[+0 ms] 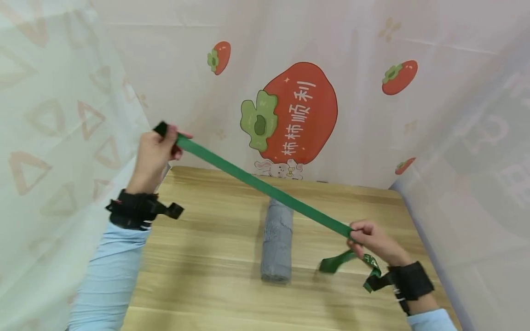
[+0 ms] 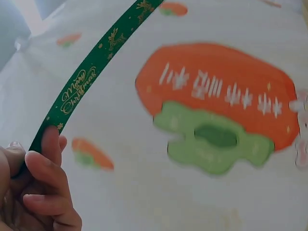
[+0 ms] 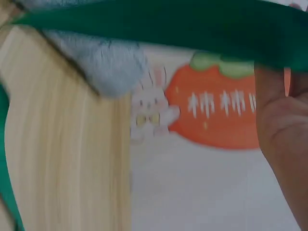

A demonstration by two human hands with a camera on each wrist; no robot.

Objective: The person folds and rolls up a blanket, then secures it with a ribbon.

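A green ribbon point(image 1: 261, 185) stretches taut on a slant between both hands, above the table. My left hand point(image 1: 156, 151), the higher one, pinches it near one end, and a short dark tip pokes out past the fingers. In the left wrist view, gold "Merry Christmas" lettering shows on the ribbon point(image 2: 82, 86). My right hand point(image 1: 377, 241) pinches it lower down at the right, and the loose tail hangs in curls below that hand. Under the ribbon, a rolled grey towel point(image 1: 276, 248) lies lengthwise on the table; the ribbon hides part of its far end.
The wooden table point(image 1: 207, 257) reaches back to a white curtain point(image 1: 178, 69) printed with persimmons. Further curtain sheets hang close at the left point(image 1: 62, 92) and right point(image 1: 476, 138). Black straps point(image 1: 134, 209) circle both wrists.
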